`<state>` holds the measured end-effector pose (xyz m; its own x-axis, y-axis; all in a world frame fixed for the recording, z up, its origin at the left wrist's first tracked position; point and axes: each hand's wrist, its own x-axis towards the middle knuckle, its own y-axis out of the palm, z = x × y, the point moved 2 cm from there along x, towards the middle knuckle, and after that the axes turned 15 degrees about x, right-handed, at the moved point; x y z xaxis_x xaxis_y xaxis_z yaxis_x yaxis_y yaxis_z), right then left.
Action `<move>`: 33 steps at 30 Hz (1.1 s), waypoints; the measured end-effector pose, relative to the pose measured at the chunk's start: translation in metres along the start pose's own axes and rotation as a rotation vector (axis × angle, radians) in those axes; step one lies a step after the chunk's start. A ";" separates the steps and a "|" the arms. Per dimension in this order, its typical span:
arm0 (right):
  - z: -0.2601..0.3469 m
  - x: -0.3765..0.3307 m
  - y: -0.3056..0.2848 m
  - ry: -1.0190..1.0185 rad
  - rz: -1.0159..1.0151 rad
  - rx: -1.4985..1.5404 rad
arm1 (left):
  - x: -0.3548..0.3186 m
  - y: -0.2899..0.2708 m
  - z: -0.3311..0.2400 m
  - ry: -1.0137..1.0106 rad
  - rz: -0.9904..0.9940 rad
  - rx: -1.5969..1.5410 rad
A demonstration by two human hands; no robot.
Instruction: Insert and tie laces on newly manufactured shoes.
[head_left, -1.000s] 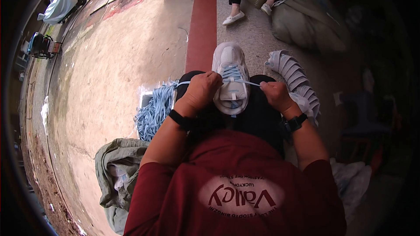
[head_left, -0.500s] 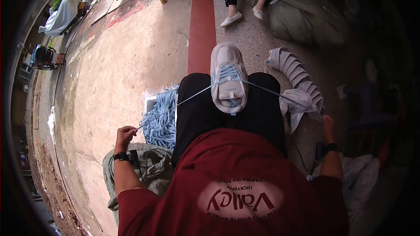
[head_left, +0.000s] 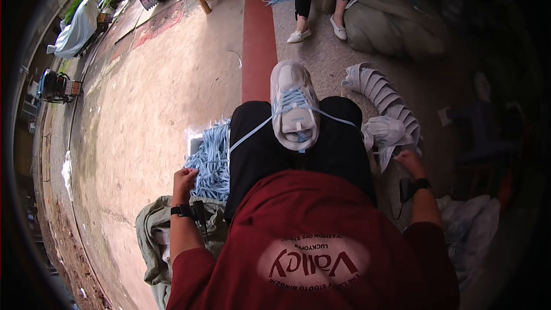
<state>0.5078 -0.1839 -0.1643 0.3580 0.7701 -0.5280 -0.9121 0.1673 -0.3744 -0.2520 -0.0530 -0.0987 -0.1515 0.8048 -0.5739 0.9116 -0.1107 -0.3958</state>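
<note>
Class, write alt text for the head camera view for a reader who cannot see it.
A person in a red top sits with a pale sneaker on their lap, pulling its light blue lace taut out to both sides with the left hand and right hand. A heap of blue laces lies beside the left knee, stacked shoes to the right.

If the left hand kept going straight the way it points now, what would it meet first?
Most likely the pile of light blue laces just beyond the left hand; depth is unclear, so it may already touch them.

White sneaker (head_left: 294,106) on lap, pale-blue lace (head_left: 252,132) pulled taut
</note>
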 end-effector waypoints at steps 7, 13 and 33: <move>0.251 -0.035 0.167 -0.296 0.760 0.413 | -0.030 0.155 -0.182 0.414 0.747 0.003; 0.270 0.004 0.221 -0.634 0.277 0.545 | 0.003 0.196 -0.207 0.482 0.537 -0.132; 0.291 -0.006 0.240 -0.868 0.023 0.138 | 0.015 0.204 -0.193 0.522 0.474 -0.221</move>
<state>0.2282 0.0304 -0.0295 0.1118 0.9612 0.2524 -0.9533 0.1754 -0.2459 0.0052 0.0489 -0.0492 0.4287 0.8787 -0.2099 0.8983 -0.4394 -0.0048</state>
